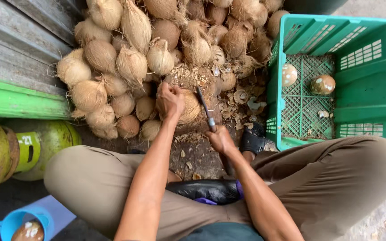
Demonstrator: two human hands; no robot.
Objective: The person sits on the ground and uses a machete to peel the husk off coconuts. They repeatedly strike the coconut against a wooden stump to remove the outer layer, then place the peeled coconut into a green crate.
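My left hand (169, 100) grips a husked brown coconut (189, 107) and holds it down on a wooden chopping block (188, 78) littered with shell chips. My right hand (220, 139) is closed round the handle of a long dark blade (203, 103), whose edge rests against the right side of that coconut. Both forearms reach forward between my knees.
A big heap of fibrous coconuts (130, 58) fills the ground ahead. A green plastic crate (362, 76) on the right holds two peeled coconuts (323, 84). A green gas cylinder (5, 151) lies at left, a blue scoop (14, 221) with a coconut at lower left.
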